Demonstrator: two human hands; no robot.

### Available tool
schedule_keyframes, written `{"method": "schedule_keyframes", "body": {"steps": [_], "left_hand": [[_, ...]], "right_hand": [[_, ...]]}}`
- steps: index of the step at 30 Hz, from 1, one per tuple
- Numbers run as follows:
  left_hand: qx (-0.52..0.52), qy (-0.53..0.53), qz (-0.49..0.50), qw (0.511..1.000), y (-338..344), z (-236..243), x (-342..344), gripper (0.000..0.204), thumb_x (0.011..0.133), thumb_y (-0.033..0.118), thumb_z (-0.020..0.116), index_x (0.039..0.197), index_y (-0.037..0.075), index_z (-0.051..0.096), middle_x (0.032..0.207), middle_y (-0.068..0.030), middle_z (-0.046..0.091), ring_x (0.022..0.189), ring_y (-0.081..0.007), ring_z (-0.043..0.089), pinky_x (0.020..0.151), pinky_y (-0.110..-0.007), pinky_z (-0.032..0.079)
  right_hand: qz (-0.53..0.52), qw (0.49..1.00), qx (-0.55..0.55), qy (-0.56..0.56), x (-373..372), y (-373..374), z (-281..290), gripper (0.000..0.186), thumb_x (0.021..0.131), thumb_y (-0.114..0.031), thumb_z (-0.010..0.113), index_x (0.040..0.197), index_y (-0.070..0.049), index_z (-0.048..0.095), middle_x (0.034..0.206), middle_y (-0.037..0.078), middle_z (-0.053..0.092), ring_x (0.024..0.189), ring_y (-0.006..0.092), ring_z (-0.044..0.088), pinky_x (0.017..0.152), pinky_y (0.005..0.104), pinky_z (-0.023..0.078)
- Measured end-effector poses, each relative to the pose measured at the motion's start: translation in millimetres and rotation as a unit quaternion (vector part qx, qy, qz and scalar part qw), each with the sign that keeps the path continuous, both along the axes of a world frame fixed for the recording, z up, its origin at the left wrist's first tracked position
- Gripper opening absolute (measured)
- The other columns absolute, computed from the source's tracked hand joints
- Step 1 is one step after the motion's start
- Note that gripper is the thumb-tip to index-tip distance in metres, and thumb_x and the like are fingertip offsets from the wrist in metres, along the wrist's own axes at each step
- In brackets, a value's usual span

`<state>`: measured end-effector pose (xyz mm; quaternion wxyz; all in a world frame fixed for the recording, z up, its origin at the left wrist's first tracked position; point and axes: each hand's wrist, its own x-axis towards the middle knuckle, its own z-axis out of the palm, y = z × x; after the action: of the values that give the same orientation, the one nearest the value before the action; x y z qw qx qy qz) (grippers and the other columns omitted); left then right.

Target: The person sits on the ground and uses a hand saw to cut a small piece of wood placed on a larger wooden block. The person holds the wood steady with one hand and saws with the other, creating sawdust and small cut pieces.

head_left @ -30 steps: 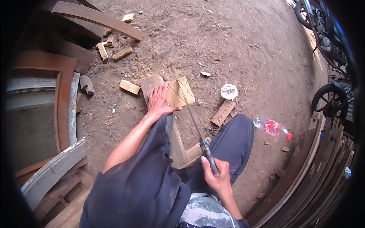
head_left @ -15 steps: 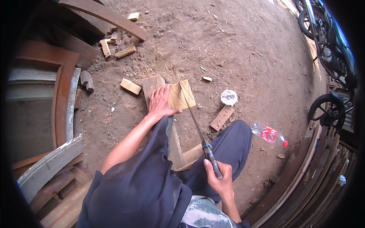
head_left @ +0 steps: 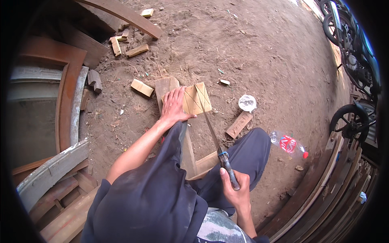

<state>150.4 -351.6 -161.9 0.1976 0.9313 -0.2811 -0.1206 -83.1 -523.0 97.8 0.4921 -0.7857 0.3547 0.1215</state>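
Observation:
My left hand (head_left: 175,106) lies over the left part of a pale wooden block (head_left: 205,96), fingers across its top and thumb along its near edge. Crossing pencil-like lines mark the block's face. Beneath its left side is a wooden support board (head_left: 165,86). In my right hand (head_left: 238,189) is the dark handle of a handsaw (head_left: 212,131), my fingers wrapped round it. Blue cord binds the handle where the narrow blade begins. The blade slants up and left onto the block, along a dark line that looks like a cut.
Wood offcuts (head_left: 142,87) lie on the dirt floor. Right of my knee are a white-filled round container (head_left: 247,103), a brown wood piece (head_left: 239,124) and a plastic bottle (head_left: 288,144). Planks (head_left: 324,190) line the right, with motorcycles (head_left: 351,121) beyond. A wooden frame (head_left: 65,101) stands left.
The view has shifted slightly, moving the whole scene a little. My left hand stays on the block and the saw remains against it in my right hand; any saw stroke is too small to tell.

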Motion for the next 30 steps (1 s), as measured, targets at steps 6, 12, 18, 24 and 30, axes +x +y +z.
{"method": "schedule_keyframes", "body": {"steps": [6,12,18,24,30], "left_hand": [[-0.034,0.002,-0.006,0.999,6,-5,-3,0.138,0.055,0.075,0.09,0.16,0.003,0.036,0.152,-0.0184,0.05,0.145,-0.0362,0.045,0.122,-0.053,0.032],[-0.017,0.008,-0.001,1.0,3,-2,0,0.139,0.055,0.076,0.089,0.16,0.003,0.035,0.153,-0.0173,0.049,0.146,-0.0357,0.044,0.122,-0.054,0.03],[-0.033,-0.011,-0.019,0.999,4,-6,1,0.139,0.057,0.079,0.087,0.16,0.003,0.035,0.153,-0.0186,0.049,0.146,-0.0361,0.043,0.122,-0.054,0.029],[-0.016,0.004,-0.013,1.0,5,-5,3,0.139,0.058,0.08,0.085,0.16,0.002,0.034,0.153,-0.019,0.048,0.147,-0.0363,0.042,0.123,-0.055,0.028],[-0.019,-0.004,-0.015,1.0,3,-6,1,0.137,0.058,0.08,0.085,0.16,0.002,0.035,0.153,-0.0187,0.047,0.146,-0.0366,0.042,0.123,-0.056,0.028]], "right_hand": [[-0.003,1.0,-0.01,-0.012,27,14,-32,0.052,0.103,-0.025,0.073,0.063,0.001,0.05,0.054,-0.001,0.033,0.055,0.0059,0.03,0.048,0.0351,0.023],[-0.02,0.999,0.02,0.02,-12,1,6,0.05,0.102,-0.022,0.072,0.064,0.001,0.05,0.052,0.004,0.037,0.053,0.0087,0.032,0.048,0.0371,0.026],[0.007,0.999,-0.013,-0.03,23,9,-49,0.05,0.103,-0.023,0.072,0.065,0.001,0.05,0.055,-0.001,0.036,0.055,0.0064,0.032,0.048,0.0339,0.024],[-0.001,1.0,0.009,0.009,-14,5,-4,0.048,0.103,-0.02,0.071,0.064,0.0,0.051,0.052,0.004,0.038,0.053,0.0093,0.033,0.048,0.0376,0.028],[-0.001,0.999,0.001,-0.036,12,12,-39,0.052,0.103,-0.026,0.072,0.064,0.0,0.05,0.056,-0.002,0.035,0.056,0.0063,0.031,0.049,0.0348,0.024]]}}
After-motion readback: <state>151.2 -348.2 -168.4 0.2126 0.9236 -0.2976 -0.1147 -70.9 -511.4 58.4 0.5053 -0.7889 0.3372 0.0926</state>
